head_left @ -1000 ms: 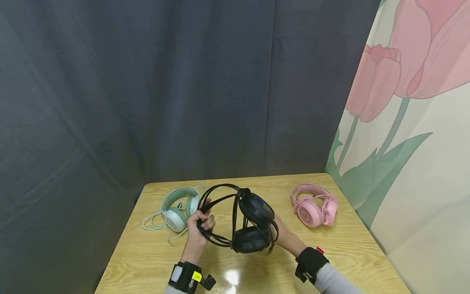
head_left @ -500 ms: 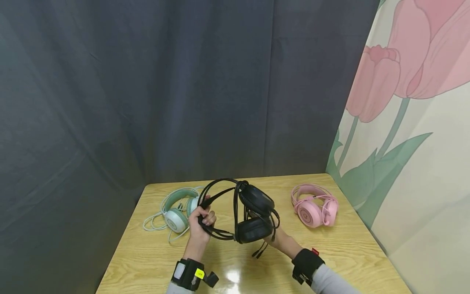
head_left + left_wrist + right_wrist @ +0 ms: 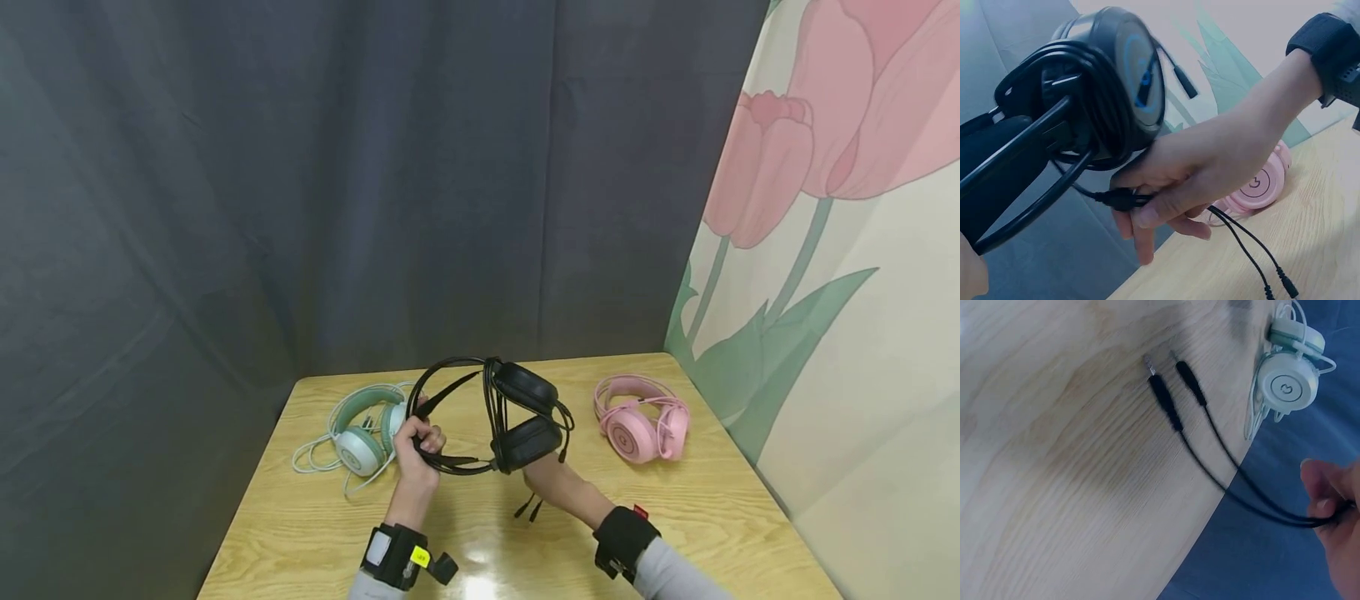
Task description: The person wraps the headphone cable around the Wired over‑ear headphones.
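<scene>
Black headphones (image 3: 527, 443) are held up above the table, ear cups to the right, with their cord wound round the cups. My left hand (image 3: 417, 454) grips the headband at its left end. Below the lower ear cup, my right hand (image 3: 553, 482) pinches the headphone cable (image 3: 1121, 199) between thumb and fingers, at a thick black joint in it. Two thin leads hang from that hand and end in jack plugs (image 3: 1165, 403), free of the tabletop in the head view. The ear cups partly hide the right fingers from above.
Mint-green and white headphones (image 3: 358, 450) with a loose white cord lie at the left, just behind my left hand. Pink headphones (image 3: 633, 433) rest at the back right of the wooden table (image 3: 720, 517). A dark curtain (image 3: 450, 183) hangs behind.
The black headphones have risen a little and turned, so the ear cups' pads show differently. Two jack plugs have come into view below my right hand, which has shifted slightly left.
</scene>
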### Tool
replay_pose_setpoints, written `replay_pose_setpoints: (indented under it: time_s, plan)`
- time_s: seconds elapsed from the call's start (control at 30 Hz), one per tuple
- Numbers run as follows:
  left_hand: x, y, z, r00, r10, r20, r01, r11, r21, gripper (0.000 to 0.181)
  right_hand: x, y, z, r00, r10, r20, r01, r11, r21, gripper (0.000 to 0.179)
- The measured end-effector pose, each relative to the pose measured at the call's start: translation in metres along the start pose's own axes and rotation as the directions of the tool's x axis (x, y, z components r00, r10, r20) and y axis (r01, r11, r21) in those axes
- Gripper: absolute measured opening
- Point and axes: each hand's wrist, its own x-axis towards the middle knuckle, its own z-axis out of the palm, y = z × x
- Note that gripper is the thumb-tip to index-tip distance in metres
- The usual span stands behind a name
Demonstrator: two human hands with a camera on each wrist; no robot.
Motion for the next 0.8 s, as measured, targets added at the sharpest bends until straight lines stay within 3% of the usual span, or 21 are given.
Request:
replay_pose_setpoints:
  time_s: [0.03,0.1,0.23,0.33,0.47,0.57,0.67,0.8]
  plan:
    - [0.0,0.0,0.001,1.0,0.007,-0.019,-0.007,1.0,-0.005,0.038,0.001,0.0,0.0,0.999,0.034,0.01,-0.035,0.999,0.04,0.016]
    - [0.0,0.0,0.001,0.998,0.02,-0.055,-0.021,1.0,-0.017,0.036,0.002,0.001,0.0,0.999,0.038,0.039,-0.037,0.999,-0.02,0.015]
    - [0.001,0.0,0.0,0.994,0.056,-0.096,-0.058,0.998,-0.014,0.037,0.003,0.001,0.003,0.994,-0.018,0.104,0.027,0.995,-0.092,0.015]
    - [0.002,0.0,0.0,0.992,0.067,-0.111,-0.068,0.998,-0.004,0.037,0.005,0.0,0.004,0.996,-0.029,0.087,0.036,0.996,-0.078,0.016]
    - [0.002,0.001,0.0,0.987,0.087,-0.135,-0.084,0.996,0.029,0.037,0.006,-0.005,0.004,0.997,-0.02,0.075,0.023,0.999,-0.043,0.004]
    - [0.003,0.002,0.001,0.977,0.133,-0.165,-0.124,0.99,0.064,0.037,0.005,-0.009,0.003,0.994,-0.035,0.105,0.038,0.999,-0.032,0.026]
    - [0.003,0.004,0.002,0.967,0.165,-0.193,-0.152,0.985,0.08,0.037,0.005,-0.013,0.004,0.994,-0.032,0.104,0.033,0.999,-0.006,0.036]
    - [0.003,0.005,0.004,0.956,0.193,-0.219,-0.175,0.98,0.098,0.038,0.006,-0.015,0.007,0.999,-0.009,0.039,0.008,1.0,0.026,0.02]
